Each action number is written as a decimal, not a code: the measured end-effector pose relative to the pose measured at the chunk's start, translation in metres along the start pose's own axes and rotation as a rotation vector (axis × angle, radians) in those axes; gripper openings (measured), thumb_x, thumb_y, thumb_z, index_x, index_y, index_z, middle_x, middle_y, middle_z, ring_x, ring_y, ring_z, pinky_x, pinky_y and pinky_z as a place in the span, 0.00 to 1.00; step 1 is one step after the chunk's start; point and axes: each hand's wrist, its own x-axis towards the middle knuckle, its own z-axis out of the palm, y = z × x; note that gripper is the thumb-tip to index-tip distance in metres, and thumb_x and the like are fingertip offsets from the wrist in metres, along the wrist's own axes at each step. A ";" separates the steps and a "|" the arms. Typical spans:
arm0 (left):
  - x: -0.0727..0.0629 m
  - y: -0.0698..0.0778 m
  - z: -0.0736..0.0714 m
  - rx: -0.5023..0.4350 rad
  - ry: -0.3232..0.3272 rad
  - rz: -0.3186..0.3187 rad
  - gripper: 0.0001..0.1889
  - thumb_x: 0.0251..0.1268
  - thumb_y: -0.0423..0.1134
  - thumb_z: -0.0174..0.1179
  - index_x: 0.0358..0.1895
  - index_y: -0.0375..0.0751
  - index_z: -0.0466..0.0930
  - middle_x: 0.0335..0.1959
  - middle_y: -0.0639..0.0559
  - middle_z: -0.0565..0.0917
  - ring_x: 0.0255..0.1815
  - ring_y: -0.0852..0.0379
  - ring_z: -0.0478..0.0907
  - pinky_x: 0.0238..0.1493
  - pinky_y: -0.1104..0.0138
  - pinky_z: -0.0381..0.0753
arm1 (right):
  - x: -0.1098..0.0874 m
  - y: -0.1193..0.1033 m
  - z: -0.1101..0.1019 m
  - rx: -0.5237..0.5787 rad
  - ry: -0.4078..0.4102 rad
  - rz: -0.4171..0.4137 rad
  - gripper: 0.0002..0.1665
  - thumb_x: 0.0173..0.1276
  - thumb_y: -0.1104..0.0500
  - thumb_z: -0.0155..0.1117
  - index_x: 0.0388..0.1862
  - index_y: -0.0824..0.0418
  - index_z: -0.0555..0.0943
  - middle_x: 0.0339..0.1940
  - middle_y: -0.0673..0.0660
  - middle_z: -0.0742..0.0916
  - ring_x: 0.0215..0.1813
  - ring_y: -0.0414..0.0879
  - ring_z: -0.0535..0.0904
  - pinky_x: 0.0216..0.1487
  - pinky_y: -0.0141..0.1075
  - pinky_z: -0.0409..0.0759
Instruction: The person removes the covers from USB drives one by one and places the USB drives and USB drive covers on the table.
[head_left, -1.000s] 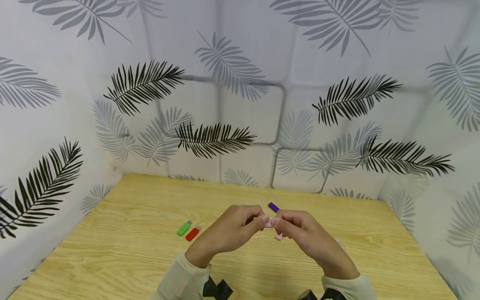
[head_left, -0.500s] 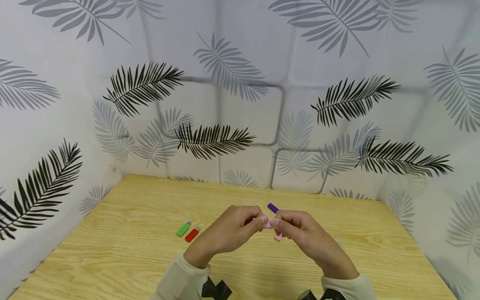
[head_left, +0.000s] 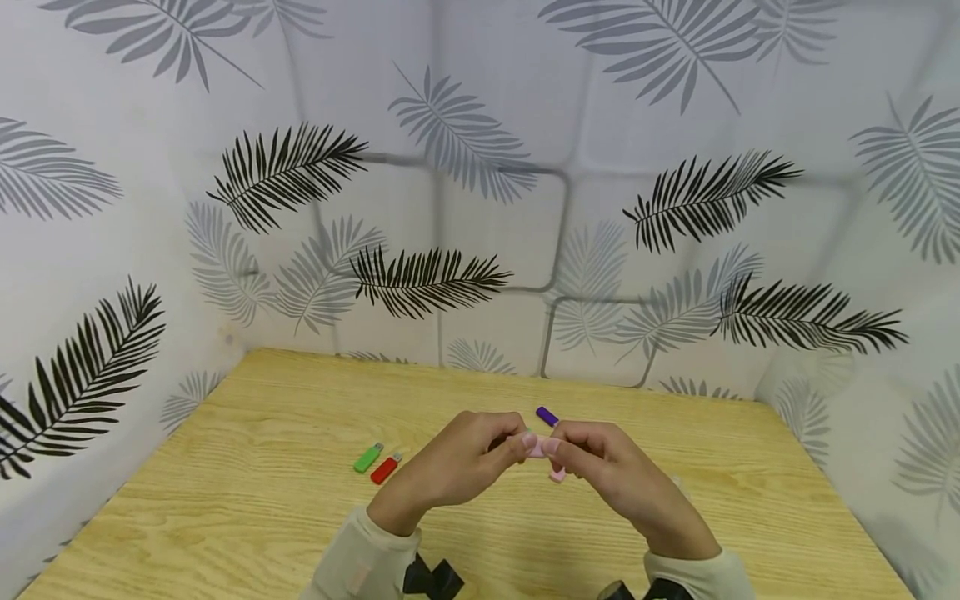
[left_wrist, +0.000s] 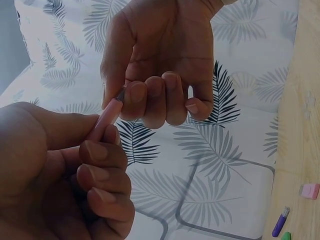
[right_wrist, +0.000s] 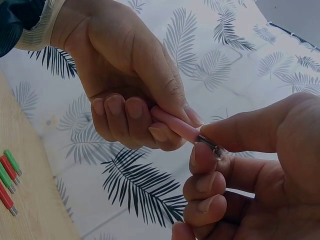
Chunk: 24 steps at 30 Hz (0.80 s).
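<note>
Both hands meet over the table and hold one pink USB flash drive (head_left: 536, 447) between them. Curled fingers and thumb of the left hand (head_left: 472, 458) grip its pink body. The right hand (head_left: 611, 467) pinches the drive's metal end (right_wrist: 206, 142) between thumb and forefinger. Something clear and shiny shows at the tip of that metal end in the right wrist view, too small to tell what. Fingers hide part of the drive in every view. Beneath the right hand, a second pink flash drive (left_wrist: 309, 191) lies on the table, partly hidden in the head view.
A green flash drive (head_left: 367, 457) and a red flash drive (head_left: 386, 469) lie left of the hands; the right wrist view shows several such sticks. A purple flash drive (head_left: 547, 415) lies behind the hands. Small clear pieces (left_wrist: 310, 102) rest on the wooden table (head_left: 247, 467). Leaf-patterned cloth (head_left: 495, 250) rises behind.
</note>
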 end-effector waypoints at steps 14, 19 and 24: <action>0.002 -0.001 0.001 -0.007 -0.021 0.008 0.15 0.76 0.45 0.48 0.31 0.41 0.74 0.16 0.58 0.62 0.16 0.65 0.55 0.22 0.71 0.59 | -0.002 0.000 -0.002 -0.002 -0.011 0.013 0.20 0.77 0.55 0.52 0.28 0.68 0.75 0.28 0.50 0.78 0.37 0.45 0.70 0.40 0.40 0.70; 0.002 -0.001 0.002 -0.011 -0.030 0.014 0.14 0.76 0.44 0.48 0.32 0.43 0.74 0.16 0.58 0.62 0.16 0.65 0.55 0.22 0.72 0.59 | -0.003 -0.001 -0.003 -0.008 -0.025 -0.005 0.18 0.77 0.56 0.51 0.28 0.65 0.75 0.28 0.54 0.76 0.35 0.44 0.68 0.38 0.39 0.69; 0.002 0.000 0.001 0.000 -0.035 0.015 0.14 0.76 0.43 0.48 0.32 0.42 0.75 0.17 0.58 0.63 0.16 0.65 0.56 0.23 0.72 0.60 | -0.003 -0.001 -0.004 -0.026 -0.024 -0.028 0.17 0.77 0.57 0.51 0.28 0.64 0.75 0.28 0.52 0.76 0.35 0.44 0.69 0.38 0.39 0.69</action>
